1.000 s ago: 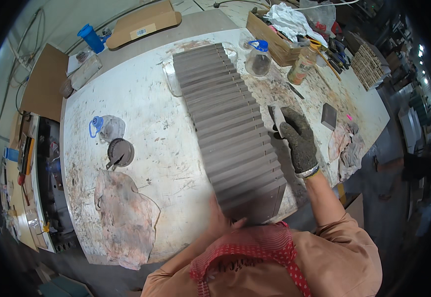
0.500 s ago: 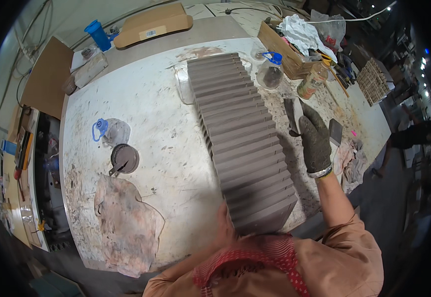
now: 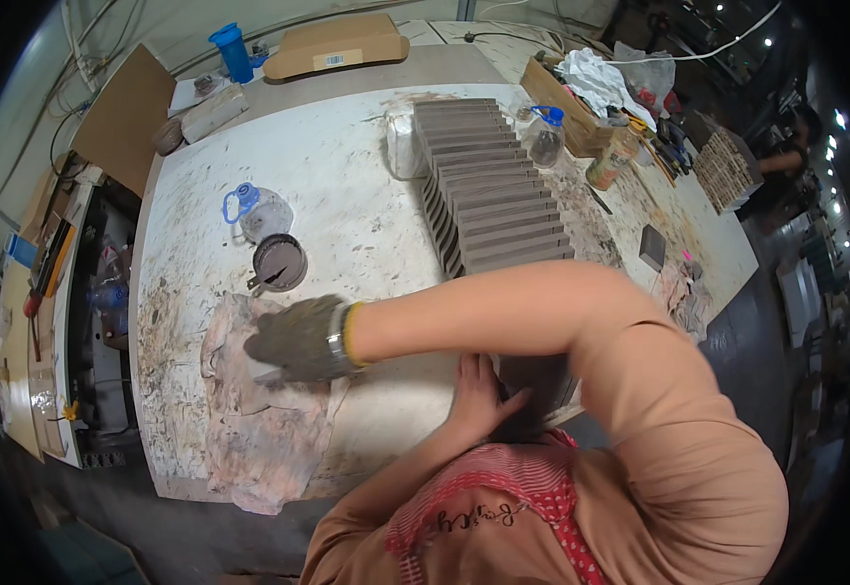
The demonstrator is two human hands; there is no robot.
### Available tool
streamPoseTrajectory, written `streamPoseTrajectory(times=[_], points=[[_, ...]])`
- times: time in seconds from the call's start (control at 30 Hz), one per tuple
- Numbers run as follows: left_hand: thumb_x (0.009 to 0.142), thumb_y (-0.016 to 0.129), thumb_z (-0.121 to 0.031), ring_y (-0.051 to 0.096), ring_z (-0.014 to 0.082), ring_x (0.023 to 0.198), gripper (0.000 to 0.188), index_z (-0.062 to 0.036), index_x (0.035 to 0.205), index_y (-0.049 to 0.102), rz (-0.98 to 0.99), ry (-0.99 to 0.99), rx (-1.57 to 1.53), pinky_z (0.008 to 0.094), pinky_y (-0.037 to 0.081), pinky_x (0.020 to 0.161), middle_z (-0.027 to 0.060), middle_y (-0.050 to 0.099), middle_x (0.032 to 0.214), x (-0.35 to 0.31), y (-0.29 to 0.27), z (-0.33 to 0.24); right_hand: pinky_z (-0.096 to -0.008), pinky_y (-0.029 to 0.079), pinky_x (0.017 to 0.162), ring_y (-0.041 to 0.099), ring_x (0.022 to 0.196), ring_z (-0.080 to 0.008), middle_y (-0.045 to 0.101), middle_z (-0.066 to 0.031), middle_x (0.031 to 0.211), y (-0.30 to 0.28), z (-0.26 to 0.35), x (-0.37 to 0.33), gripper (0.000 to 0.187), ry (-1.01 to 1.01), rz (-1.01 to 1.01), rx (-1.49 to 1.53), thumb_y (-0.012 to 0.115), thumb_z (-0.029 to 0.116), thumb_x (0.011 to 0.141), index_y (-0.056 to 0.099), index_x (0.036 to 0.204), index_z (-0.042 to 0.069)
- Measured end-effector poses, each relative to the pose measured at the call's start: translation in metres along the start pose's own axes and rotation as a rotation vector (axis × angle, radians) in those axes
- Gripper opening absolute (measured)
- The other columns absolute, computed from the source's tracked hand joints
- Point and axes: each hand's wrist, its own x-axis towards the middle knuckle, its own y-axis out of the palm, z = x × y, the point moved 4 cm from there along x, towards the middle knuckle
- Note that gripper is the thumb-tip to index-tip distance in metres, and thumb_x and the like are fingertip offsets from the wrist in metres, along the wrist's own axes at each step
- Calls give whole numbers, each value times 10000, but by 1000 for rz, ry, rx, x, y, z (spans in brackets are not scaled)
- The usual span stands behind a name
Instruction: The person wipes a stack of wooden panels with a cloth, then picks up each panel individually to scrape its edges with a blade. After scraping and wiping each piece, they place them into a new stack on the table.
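Note:
A long row of grey-brown slats (image 3: 503, 200), overlapping like steps, runs away from me over the white table. My right forearm crosses its near part and hides some of it. My gloved right hand (image 3: 300, 339) is on the stained pinkish cloth (image 3: 269, 439) at the left, fingers closed. A small pale, flat edge pokes out below the glove; its kind is unclear. Bare, my left hand (image 3: 478, 395) rests at the left side of the row's near end, fingers stretched and thumb apart. A dark round pot (image 3: 279, 261) with a stick-like tool in it stands just beyond the cloth.
Behind the pot is a clear jug (image 3: 264, 216) with a blue handle. Another blue-capped bottle (image 3: 547, 144), a drink bottle (image 3: 613, 161) and a wooden box (image 3: 581, 127) stand at the far right. A dark block (image 3: 652, 248) and a rag (image 3: 683, 297) lie on the right.
My right hand has swung from the right of the row across to the cloth on the left. A thin dark piece now lies on the table at the right. My left hand shows more fully.

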Motion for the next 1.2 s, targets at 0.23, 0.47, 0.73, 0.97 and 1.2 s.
streamPoseTrajectory(times=[0.23, 0.47, 0.73, 0.97, 1.2], points=[[866, 599, -364, 463, 337, 1237, 504, -67, 1270, 542, 231, 91, -240, 455, 332, 1039, 174, 521, 1325, -29, 49, 48, -475, 504, 851, 599, 1062, -383, 561, -193, 1208, 109, 7, 92, 446, -55, 79, -156, 598, 304, 825, 568, 1215, 89], [798, 681, -473, 552, 407, 1050, 644, -27, 1236, 525, -124, 190, 94, 502, 419, 896, 206, 573, 1186, -5, 6, 6, -460, 499, 846, 588, 1046, -356, 565, -142, 1141, -4, 51, -23, 318, -8, -33, -147, 599, 209, 832, 589, 1126, 87], [718, 768, -278, 420, 413, 1202, 827, 81, 1328, 340, -30, -80, -84, 443, 345, 1024, 263, 427, 1277, 2, -14, -20, -319, 439, 980, 569, 1131, -223, 569, -104, 1276, -38, -92, -372, 453, 615, -802, -7, 654, 275, 877, 546, 1268, 74], [768, 715, -86, 465, 275, 1187, 736, 31, 1351, 283, -114, -330, -342, 370, 356, 1025, 200, 466, 1270, -5, -16, -45, -366, 423, 984, 554, 1159, -304, 546, -201, 1290, 104, -245, -726, 671, 1520, -1109, -45, 663, 353, 817, 446, 1364, 30], [770, 734, -121, 506, 267, 1146, 698, 60, 1320, 346, -304, -375, -288, 357, 378, 1007, 194, 511, 1251, 5, -11, -57, -410, 406, 999, 482, 1226, -375, 457, -256, 1364, 193, -281, -752, 750, 1652, -782, -93, 658, 403, 822, 368, 1419, 52]])
